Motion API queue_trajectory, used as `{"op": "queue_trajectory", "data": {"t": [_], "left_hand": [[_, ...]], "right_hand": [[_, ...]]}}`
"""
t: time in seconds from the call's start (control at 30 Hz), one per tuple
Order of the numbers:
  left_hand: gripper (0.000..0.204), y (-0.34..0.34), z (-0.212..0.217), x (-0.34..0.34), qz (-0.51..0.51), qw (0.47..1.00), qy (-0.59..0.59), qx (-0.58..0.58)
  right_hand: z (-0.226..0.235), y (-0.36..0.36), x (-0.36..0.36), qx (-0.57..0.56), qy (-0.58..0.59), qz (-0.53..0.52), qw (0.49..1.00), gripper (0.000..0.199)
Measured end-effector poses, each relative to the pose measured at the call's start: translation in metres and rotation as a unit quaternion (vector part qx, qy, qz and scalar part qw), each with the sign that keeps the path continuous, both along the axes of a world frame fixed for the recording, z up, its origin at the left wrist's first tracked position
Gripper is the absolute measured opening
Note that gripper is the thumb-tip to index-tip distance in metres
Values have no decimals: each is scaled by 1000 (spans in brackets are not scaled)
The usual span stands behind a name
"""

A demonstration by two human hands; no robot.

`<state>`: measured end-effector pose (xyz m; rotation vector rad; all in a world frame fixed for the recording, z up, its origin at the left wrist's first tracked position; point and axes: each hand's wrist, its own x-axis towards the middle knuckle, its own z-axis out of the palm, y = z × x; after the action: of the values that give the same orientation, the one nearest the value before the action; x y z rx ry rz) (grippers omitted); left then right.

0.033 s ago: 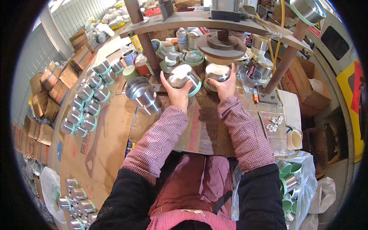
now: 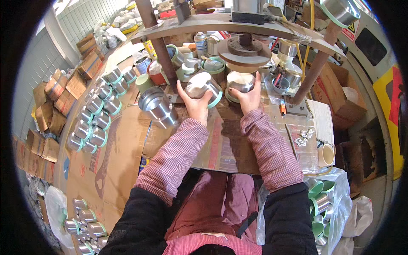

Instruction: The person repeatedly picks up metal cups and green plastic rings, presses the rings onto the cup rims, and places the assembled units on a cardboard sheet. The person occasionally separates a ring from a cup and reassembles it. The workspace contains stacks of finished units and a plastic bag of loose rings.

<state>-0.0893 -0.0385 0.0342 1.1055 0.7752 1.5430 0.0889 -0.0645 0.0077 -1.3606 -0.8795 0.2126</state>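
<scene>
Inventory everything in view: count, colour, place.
Press: one, brown, top centre
Tilted cup: one, silver, green rim, centre
Second cup: one, silver, near press
Steel container: one, silver, centre left
Clustered cups: many, silver, green rims, left
Bagged cups: several, green, silver, right
Boxes: several, brown, left and right
Small item: one, orange, right
Open container: one, cream, right
Checked sleeves: two, pink, centre
Left hand: one, bare, gripping tilted cup
Right hand: one, bare, gripping second cup

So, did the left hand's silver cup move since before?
No, the silver cup shows no clear shift against the left brown post.
</scene>
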Motion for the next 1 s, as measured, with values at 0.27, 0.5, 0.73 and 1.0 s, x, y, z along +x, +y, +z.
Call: {"op": "queue_trajectory", "data": {"t": [0.27,0.5,0.73,1.0], "left_hand": [[117,23,-14,12,23,999,19,46],[127,35,-11,41,7,987,128,100],[139,38,-43,104,-181,967,139,110],[99,-28,-29,40,-99,936,327,79]], "right_hand": [[24,6,-17,66,-166,-63,982,101],[36,-65,-18,105,160,-21,981,106],[47,-220,-42,141,268,-3,953,103],[16,-341,-60,118,204,-90,968,124]]}}
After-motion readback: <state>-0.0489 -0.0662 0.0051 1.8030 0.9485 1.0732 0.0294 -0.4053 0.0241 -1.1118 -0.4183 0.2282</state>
